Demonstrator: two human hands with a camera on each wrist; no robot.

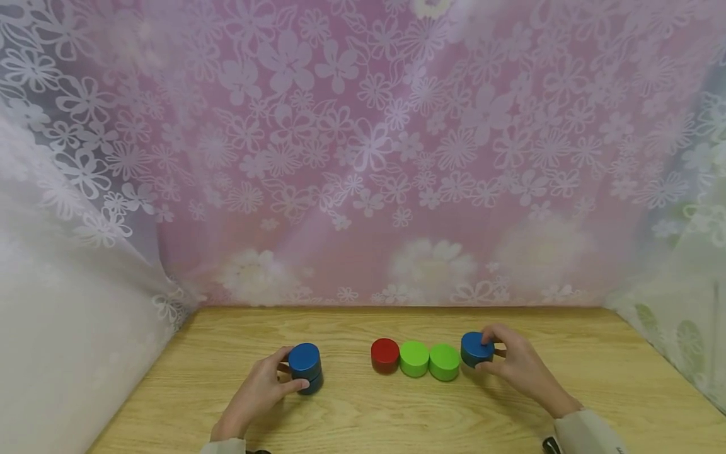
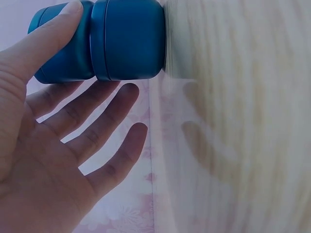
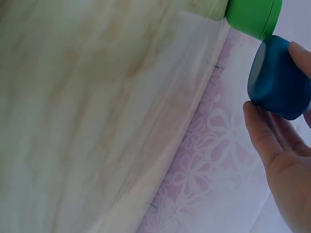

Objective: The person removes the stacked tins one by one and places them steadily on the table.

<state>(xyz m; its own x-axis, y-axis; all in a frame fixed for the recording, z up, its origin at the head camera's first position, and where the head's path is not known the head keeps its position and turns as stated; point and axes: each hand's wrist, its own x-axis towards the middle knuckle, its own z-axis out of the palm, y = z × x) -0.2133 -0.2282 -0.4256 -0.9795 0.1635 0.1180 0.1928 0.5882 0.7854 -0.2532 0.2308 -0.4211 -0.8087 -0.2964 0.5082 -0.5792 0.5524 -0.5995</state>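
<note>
On the left of the table, two round blue tins with lids stand stacked, an upper tin point(image 1: 304, 357) on a lower tin point(image 1: 312, 383). My left hand point(image 1: 262, 386) grips the stack from its left side. In the left wrist view, the thumb lies on the upper tin point(image 2: 68, 46), with fingers on the opposite side. My right hand point(image 1: 518, 362) pinches another blue tin point(image 1: 475, 350), which looks raised and slightly tilted in the right wrist view. Beside it sits a green tin point(image 1: 444, 362), then a second green tin point(image 1: 414, 359) and a red tin point(image 1: 385, 355) in a row.
The wooden table point(image 1: 351, 416) runs back to a pink flowered curtain point(image 1: 363, 189). Pale sheets hang along the left side point(image 1: 68, 302) and the right side point(image 1: 680, 302). The row of tins lies between the two hands.
</note>
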